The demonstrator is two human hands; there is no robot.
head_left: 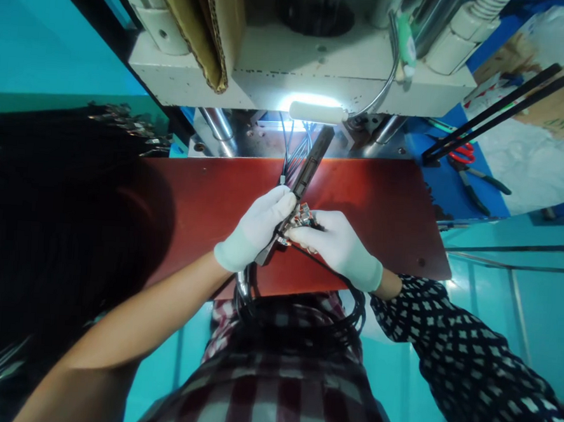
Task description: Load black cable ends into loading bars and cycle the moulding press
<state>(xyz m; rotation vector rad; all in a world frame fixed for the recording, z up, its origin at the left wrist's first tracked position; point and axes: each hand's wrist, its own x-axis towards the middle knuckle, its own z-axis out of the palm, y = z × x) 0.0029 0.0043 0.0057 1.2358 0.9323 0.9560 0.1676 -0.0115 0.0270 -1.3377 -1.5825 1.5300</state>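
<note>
Left fingers (286,205) clamp a long dark bar (314,161) while right fingers (305,238) pinch clustered cable connectors (303,215).

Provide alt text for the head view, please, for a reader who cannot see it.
A white-gloved left hand grips a long dark-grey bar; the white-gloved right hand holds small metallic connectors beside it, over a flat reddish-brown board before a cream-painted machine.
</note>
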